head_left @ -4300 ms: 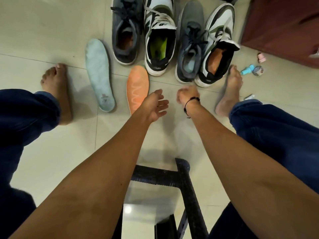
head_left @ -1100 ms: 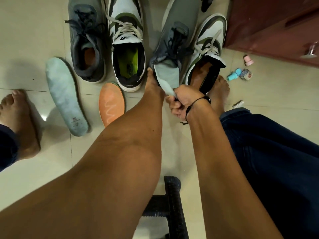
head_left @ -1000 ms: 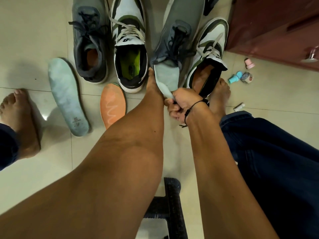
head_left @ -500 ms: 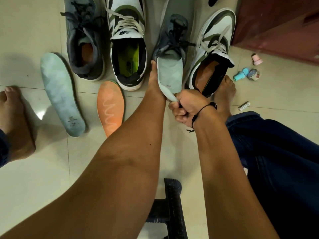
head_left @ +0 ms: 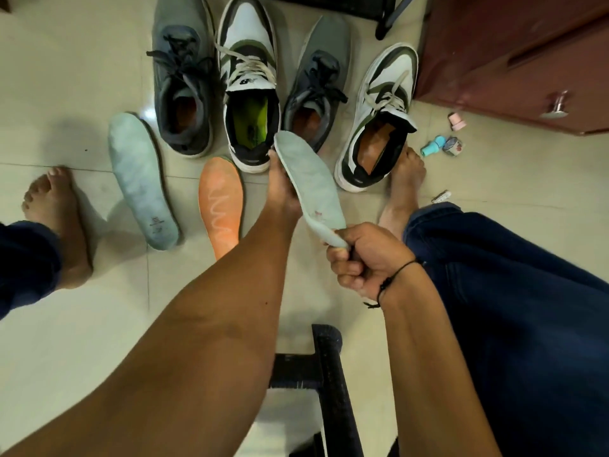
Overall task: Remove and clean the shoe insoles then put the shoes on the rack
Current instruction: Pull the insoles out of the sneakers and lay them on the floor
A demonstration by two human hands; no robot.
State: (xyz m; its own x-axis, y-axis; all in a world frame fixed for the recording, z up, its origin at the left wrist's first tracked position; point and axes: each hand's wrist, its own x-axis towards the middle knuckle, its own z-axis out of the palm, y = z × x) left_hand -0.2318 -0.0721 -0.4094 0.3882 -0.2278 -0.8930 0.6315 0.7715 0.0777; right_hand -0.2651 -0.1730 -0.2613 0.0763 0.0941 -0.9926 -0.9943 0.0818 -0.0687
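Head view: pale grey-green insole (head_left: 311, 186) held in the air, just near of the second grey shoe (head_left: 313, 97), clear of its opening. Right hand (head_left: 365, 258) with grip curled and pinching the heel end; left hand (head_left: 283, 189) alongside the far-left edge of the insole, mostly hidden behind it, so cannot tell how its grip lies.

To do this step well, probably: keep the heel pinch firm, support the toe end so the flexible insole does not fold, and lay it flat on the floor (head_left: 82, 324) beside the other pale insole (head_left: 140, 179) and the orange insole (head_left: 221, 202), well apart from the feet.

Shoes as containers, left to right: first grey shoe (head_left: 181, 94) showing a bare orange-brown bed; white-and-green shoe (head_left: 250, 94) holding a bright green insole (head_left: 251, 122); second grey shoe showing a bare orange-brown bed; right white-and-green shoe (head_left: 379, 127) open on an orange-brown interior, insole or bare bed unclear. One insole at least apparently left to pull. No rack plainly visible.
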